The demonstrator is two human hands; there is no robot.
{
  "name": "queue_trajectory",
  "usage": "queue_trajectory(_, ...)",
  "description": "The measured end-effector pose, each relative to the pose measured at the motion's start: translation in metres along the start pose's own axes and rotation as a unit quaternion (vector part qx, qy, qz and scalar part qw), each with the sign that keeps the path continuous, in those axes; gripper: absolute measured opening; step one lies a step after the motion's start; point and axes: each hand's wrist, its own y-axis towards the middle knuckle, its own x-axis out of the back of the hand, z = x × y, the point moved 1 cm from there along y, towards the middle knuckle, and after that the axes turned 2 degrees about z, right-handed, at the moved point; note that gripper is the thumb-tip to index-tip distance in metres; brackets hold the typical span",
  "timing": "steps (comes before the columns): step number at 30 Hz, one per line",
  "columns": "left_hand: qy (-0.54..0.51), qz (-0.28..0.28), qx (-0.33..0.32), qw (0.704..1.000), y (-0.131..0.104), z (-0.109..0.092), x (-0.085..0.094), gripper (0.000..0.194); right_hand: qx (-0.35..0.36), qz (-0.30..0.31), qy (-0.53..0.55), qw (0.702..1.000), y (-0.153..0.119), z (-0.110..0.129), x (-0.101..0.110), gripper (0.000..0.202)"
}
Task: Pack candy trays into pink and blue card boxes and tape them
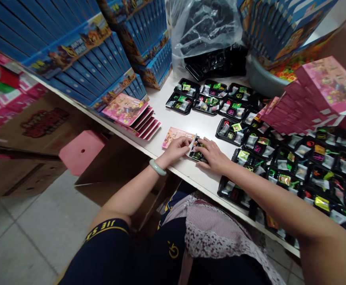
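A flat pink printed box [174, 134] lies near the table's front edge, its right end open. My left hand [177, 149], a pale green bangle on the wrist, pinches the box by its raised end flap. Against that opening is a black compartment tray [197, 150] with small colourful pieces in it. My right hand [212, 156] grips this tray from the right, fingers curled over its top and edge. The fingers hide part of the tray, and I cannot tell how much of it is inside the box.
Left of my hands stands a pile of pink boxes [128, 111], beside stacked blue boxes [101, 55]. Filled black trays [288, 158] cover the right side. Behind are a clear plastic bag [205, 27], a grey basin [262, 75] and a tall pink box stack [300, 99].
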Motion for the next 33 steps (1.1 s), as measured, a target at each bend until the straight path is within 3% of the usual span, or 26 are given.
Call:
queue_trajectory(8,-0.015,0.027,0.013,0.999,0.005,0.001,0.007,0.016,0.017,0.036,-0.042,0.998,0.003,0.003,-0.002,0.048)
queue_trajectory(15,-0.012,0.030,0.003,0.999,0.005,0.001,0.006,0.015,-0.014,0.007,-0.014,1.000,0.000,-0.003,0.001,0.043)
queue_trajectory(23,-0.006,0.029,-0.001,1.000,0.007,0.000,-0.002,0.015,-0.033,0.035,-0.118,0.992,0.012,0.014,0.006,0.040)
queue_trajectory(29,0.113,0.003,-0.092,0.989,0.002,-0.002,-0.013,0.008,-0.039,-0.010,-0.119,0.992,-0.018,0.015,0.023,0.032)
queue_trajectory(33,0.157,0.015,-0.112,0.981,0.002,-0.004,-0.017,0.004,-0.063,0.043,-0.093,0.993,-0.035,0.008,0.024,0.033)
